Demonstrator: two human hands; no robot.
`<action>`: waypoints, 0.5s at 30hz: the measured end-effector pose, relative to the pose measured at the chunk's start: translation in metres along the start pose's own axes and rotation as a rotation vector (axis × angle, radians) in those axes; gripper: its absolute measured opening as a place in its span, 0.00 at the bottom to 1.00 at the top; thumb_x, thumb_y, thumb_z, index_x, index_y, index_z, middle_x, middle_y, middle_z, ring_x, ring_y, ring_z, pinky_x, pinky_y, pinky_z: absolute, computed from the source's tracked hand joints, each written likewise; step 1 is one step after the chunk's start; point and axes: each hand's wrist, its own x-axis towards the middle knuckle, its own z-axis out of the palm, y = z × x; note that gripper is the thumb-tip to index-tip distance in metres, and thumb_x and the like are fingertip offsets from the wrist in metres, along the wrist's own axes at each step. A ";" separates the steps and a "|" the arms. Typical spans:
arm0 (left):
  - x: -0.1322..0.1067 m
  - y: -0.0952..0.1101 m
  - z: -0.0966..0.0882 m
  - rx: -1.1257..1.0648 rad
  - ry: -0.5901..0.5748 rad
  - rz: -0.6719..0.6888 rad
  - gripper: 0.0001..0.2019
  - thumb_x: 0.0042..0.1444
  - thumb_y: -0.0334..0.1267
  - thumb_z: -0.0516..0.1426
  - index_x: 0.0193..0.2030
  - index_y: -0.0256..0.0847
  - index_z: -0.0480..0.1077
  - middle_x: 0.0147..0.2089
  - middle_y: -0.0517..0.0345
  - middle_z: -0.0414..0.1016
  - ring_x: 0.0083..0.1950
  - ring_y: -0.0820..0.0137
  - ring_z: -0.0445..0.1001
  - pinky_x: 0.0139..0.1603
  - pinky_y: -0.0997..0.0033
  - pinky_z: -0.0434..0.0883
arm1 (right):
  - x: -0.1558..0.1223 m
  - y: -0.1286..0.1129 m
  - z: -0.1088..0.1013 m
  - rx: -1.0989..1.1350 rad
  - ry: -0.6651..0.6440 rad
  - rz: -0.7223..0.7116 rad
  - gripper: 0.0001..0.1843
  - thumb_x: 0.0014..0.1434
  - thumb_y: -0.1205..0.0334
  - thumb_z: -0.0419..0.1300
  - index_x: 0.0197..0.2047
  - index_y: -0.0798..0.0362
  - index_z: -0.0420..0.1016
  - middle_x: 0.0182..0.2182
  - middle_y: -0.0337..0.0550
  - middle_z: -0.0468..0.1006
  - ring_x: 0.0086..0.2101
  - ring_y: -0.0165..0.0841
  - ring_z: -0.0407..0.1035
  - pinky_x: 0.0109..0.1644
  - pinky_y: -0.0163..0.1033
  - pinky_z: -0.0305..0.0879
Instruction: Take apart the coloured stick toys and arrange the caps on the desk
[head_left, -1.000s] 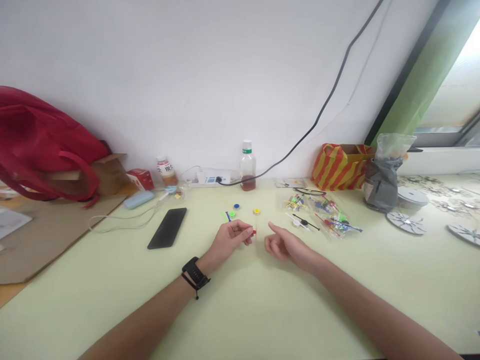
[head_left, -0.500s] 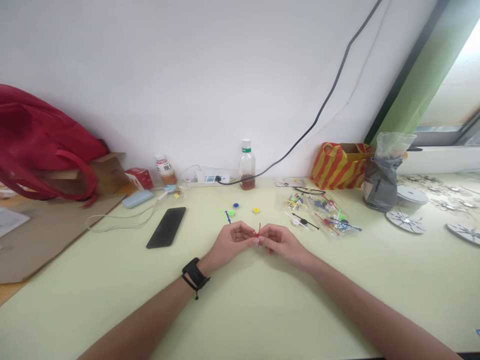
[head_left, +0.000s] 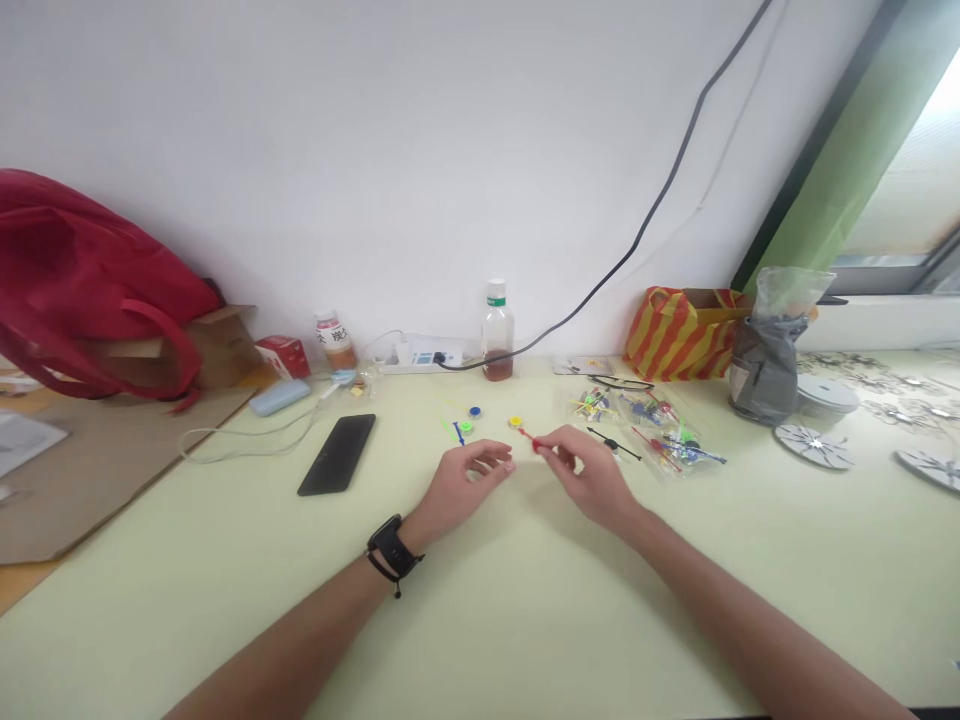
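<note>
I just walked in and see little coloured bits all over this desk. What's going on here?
A person at a pale green table is handling small plastic parts. Their right hand pinches a thin red stick at its fingertips, low over the table. The left hand is beside it, fingers loosely curled, holding nothing visible. A yellow round piece lies just beyond the hands, clear bags of coloured parts lie to the right, and a black phone lies to the left.

Black phone point(head_left: 337, 454), red bag point(head_left: 75, 280), bottle point(head_left: 496, 335)
</note>
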 end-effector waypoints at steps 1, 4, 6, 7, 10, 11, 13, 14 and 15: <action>0.002 -0.002 -0.004 0.071 0.067 0.011 0.13 0.63 0.47 0.62 0.50 0.44 0.79 0.51 0.51 0.83 0.47 0.62 0.80 0.47 0.64 0.76 | 0.003 0.000 -0.007 -0.040 0.074 -0.018 0.11 0.71 0.57 0.56 0.46 0.49 0.79 0.37 0.47 0.80 0.32 0.35 0.70 0.35 0.41 0.67; 0.010 -0.014 -0.018 0.312 0.244 0.062 0.12 0.63 0.44 0.61 0.51 0.45 0.78 0.54 0.50 0.81 0.55 0.57 0.76 0.56 0.57 0.72 | 0.011 0.005 -0.026 -0.154 0.264 -0.003 0.11 0.71 0.56 0.55 0.46 0.49 0.78 0.38 0.48 0.80 0.31 0.36 0.69 0.35 0.43 0.66; 0.014 -0.027 -0.028 0.480 0.265 0.117 0.13 0.64 0.40 0.60 0.54 0.44 0.76 0.57 0.49 0.79 0.61 0.54 0.71 0.65 0.52 0.66 | 0.013 0.013 -0.033 -0.218 0.272 0.030 0.11 0.71 0.58 0.55 0.44 0.50 0.78 0.37 0.48 0.79 0.32 0.37 0.69 0.36 0.43 0.66; 0.016 -0.034 -0.032 0.553 0.260 0.122 0.14 0.64 0.40 0.59 0.55 0.43 0.75 0.59 0.48 0.77 0.64 0.53 0.69 0.67 0.50 0.64 | 0.012 0.018 -0.033 -0.249 0.200 0.046 0.10 0.70 0.59 0.55 0.41 0.50 0.78 0.36 0.47 0.79 0.33 0.37 0.69 0.37 0.43 0.65; 0.018 -0.056 -0.040 0.729 0.283 0.057 0.17 0.67 0.43 0.55 0.59 0.40 0.72 0.66 0.41 0.70 0.70 0.47 0.61 0.70 0.43 0.57 | 0.007 0.032 -0.027 -0.371 -0.172 0.117 0.12 0.66 0.67 0.56 0.32 0.50 0.76 0.33 0.43 0.78 0.36 0.36 0.71 0.38 0.40 0.63; 0.018 -0.063 -0.041 0.766 0.289 0.017 0.19 0.68 0.44 0.54 0.61 0.39 0.71 0.68 0.38 0.68 0.72 0.45 0.58 0.70 0.40 0.56 | 0.005 0.036 -0.023 -0.426 -0.259 0.144 0.12 0.64 0.69 0.57 0.29 0.50 0.75 0.33 0.43 0.78 0.37 0.37 0.71 0.37 0.40 0.62; 0.018 -0.072 -0.042 0.806 0.273 -0.066 0.20 0.69 0.45 0.51 0.61 0.38 0.71 0.68 0.35 0.68 0.72 0.42 0.58 0.68 0.37 0.55 | 0.001 0.040 -0.017 -0.532 -0.312 0.186 0.12 0.63 0.71 0.58 0.28 0.50 0.75 0.34 0.44 0.78 0.39 0.37 0.71 0.37 0.40 0.59; 0.018 -0.076 -0.043 0.813 0.259 -0.079 0.21 0.69 0.46 0.50 0.62 0.38 0.71 0.68 0.35 0.68 0.71 0.41 0.58 0.68 0.37 0.56 | 0.000 0.041 -0.014 -0.570 -0.303 0.197 0.12 0.63 0.71 0.58 0.29 0.50 0.76 0.35 0.44 0.78 0.40 0.38 0.71 0.37 0.40 0.58; 0.018 -0.078 -0.043 0.803 0.255 -0.074 0.21 0.69 0.46 0.50 0.61 0.39 0.72 0.67 0.36 0.69 0.71 0.42 0.59 0.67 0.38 0.56 | -0.001 0.042 -0.013 -0.595 -0.290 0.206 0.12 0.63 0.71 0.59 0.29 0.50 0.76 0.36 0.44 0.78 0.40 0.38 0.71 0.37 0.40 0.58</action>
